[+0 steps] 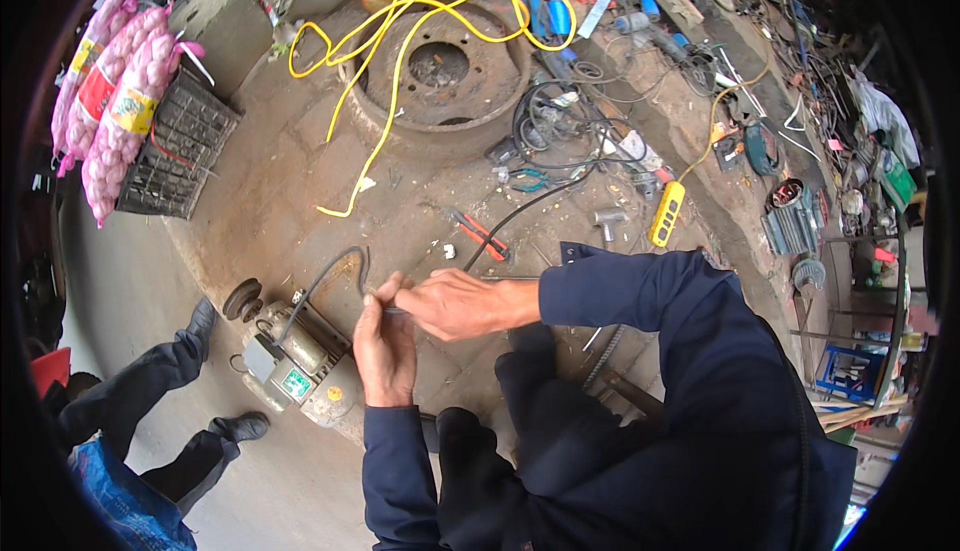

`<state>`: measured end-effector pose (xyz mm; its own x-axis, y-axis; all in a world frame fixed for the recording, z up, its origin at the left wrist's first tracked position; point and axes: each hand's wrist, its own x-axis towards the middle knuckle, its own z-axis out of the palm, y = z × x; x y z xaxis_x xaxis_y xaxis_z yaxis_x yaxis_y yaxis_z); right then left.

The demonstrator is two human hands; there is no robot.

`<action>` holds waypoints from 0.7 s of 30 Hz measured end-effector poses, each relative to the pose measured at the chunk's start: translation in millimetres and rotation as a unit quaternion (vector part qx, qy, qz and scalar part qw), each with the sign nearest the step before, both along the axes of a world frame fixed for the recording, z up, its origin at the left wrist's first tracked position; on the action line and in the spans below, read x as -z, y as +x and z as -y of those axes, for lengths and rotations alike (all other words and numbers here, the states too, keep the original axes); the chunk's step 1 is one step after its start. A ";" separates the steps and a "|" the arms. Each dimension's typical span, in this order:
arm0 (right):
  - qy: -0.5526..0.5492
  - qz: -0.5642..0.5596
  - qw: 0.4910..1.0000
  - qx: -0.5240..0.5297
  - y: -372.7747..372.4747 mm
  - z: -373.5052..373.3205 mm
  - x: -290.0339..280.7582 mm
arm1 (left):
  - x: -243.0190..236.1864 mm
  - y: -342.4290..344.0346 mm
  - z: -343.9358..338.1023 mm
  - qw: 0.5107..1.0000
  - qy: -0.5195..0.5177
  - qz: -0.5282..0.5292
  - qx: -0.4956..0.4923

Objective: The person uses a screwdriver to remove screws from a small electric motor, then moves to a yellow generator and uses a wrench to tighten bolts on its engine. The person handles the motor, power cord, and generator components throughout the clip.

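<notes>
My left hand point(385, 356) and my right hand point(462, 306) meet with fingers pinched together, a short dark length of cable showing between them. From the electric motor point(325, 401) at the left, a grey cable point(322, 276) loops up and comes down to the left fingertips. A black cable point(530, 206) runs from the upper right and disappears behind my right hand. The fingers hide the cable ends. Just beyond the right hand lie red-handled pliers point(485, 236).
A rusty wheel rim point(440, 121) carries a loose yellow cable point(385, 26). A yellow power strip point(667, 214) lies at right, near scattered tools and wire. Pink net bags point(125, 111) rest on a dark crate point(185, 151). Another person's legs point(150, 391) are at left.
</notes>
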<state>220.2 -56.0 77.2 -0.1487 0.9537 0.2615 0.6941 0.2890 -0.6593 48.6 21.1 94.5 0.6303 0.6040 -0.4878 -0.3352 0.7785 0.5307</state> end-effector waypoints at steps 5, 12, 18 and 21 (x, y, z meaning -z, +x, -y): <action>-0.143 0.183 0.968 0.094 171.2 85.1 -6.9 | -113.3 -77.1 -24.8 0.978 0.046 0.101 -0.175; -0.003 0.247 0.791 0.560 442.3 215.0 -133.7 | -102.6 -293.5 -74.9 0.941 -0.071 0.056 -0.325; 0.115 0.262 0.739 0.610 517.6 230.8 -371.4 | -79.2 -443.1 -100.3 0.895 -0.108 -0.020 -0.433; 0.111 0.317 0.696 0.634 470.2 198.1 -455.1 | -89.9 -423.0 -85.0 0.872 -0.133 -0.181 -0.435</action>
<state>690.4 -254.1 532.4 0.6239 0.3691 0.6889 0.6153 -0.7754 -0.1418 -374.4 106.1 184.4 -0.2342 0.6119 -0.7554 -0.7087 0.4244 0.5635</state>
